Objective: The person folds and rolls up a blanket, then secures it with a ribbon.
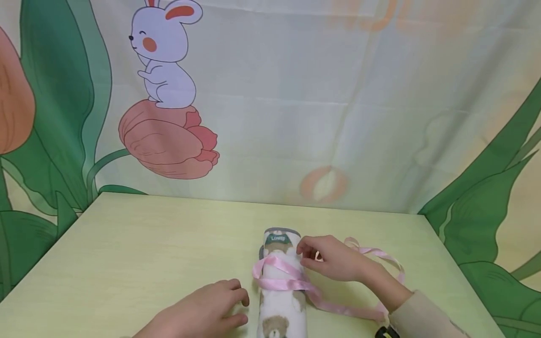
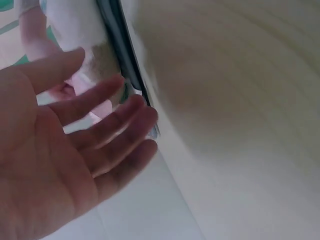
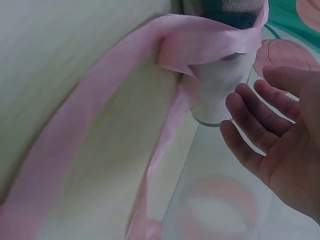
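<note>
Backdrop [image 1: 270, 126], printed with a white rabbit [image 1: 170, 77] on a pink tulip [image 1: 162, 143], behind a pale yellow table [image 1: 143, 249]. One rolled towel [image 1: 272, 301], bear-patterned, lying on the table between both hands. One pink ribbon [image 1: 287, 285], crossing the towel in two bands and trailing to its right. Left hand [image 1: 211, 306]: beside the towel, fingers loosely bent, holding nothing. Right hand [image 1: 334, 257]: by the towel's far end, fingers relaxed, gripping nothing; whether it touches the towel cannot be told

Ribbon [image 1: 283, 284] common to head, right-wrist views
</note>
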The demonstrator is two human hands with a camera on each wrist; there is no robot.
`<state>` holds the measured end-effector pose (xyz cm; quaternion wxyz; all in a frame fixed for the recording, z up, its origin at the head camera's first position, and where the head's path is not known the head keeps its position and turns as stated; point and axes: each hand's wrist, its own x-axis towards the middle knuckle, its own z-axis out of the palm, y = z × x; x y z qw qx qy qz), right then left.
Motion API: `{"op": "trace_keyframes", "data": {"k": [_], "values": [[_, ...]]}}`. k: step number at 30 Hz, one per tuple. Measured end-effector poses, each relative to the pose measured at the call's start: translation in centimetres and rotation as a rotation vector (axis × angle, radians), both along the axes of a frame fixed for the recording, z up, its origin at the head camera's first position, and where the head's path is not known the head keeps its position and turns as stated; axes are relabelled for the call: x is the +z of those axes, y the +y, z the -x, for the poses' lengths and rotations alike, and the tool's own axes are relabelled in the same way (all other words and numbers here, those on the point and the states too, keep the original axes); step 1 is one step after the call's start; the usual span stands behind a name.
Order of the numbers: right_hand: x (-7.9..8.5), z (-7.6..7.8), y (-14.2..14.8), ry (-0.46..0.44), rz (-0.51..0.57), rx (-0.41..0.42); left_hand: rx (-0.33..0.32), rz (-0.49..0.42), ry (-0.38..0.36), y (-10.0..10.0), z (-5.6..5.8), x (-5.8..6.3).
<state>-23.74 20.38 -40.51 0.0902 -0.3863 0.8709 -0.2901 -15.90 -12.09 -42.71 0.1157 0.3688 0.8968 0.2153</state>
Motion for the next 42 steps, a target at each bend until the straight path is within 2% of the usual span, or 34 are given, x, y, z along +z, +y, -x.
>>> {"op": "trace_keyframes", "data": {"k": [4,6,8,11,17,23,30,32,38,42], "values": [[-0.7,-0.2,1.0,-0.02,0.023,-0.013,0.101,-0.017,0.017,-0.1,0.4,0.2],[-0.9,-0.4,1.5,-0.046,0.029,-0.021,0.144,-0.033,0.054,-0.1,0.6,0.4],[-1.0,-0.7,2.0,-0.073,0.03,-0.025,0.16,-0.061,0.092,0.1,0.8,0.6],[-1.1,-1.3,2.4,-0.113,0.032,-0.001,0.137,-0.118,0.153,0.3,1.1,0.9],[-1.6,-2.0,2.4,-0.143,0.051,0.119,0.008,-0.191,0.236,0.8,1.6,0.8],[-1.9,-2.1,2.1,-0.152,0.054,0.167,-0.038,-0.143,0.274,1.2,2.1,0.5],[-2.3,-2.1,2.0,-0.148,0.048,0.185,-0.031,-0.064,0.322,1.4,2.6,0.0],[-2.4,-2.0,2.2,-0.163,0.063,0.184,-0.022,-0.064,0.325,1.2,2.7,0.0],[-2.4,-1.8,3.1,-0.305,0.154,0.16,-0.011,-0.117,0.245,0.2,3.0,0.2],[-2.2,-1.6,3.5,-0.318,0.214,0.116,-0.02,-0.153,0.202,-0.6,3.3,0.7]]}}
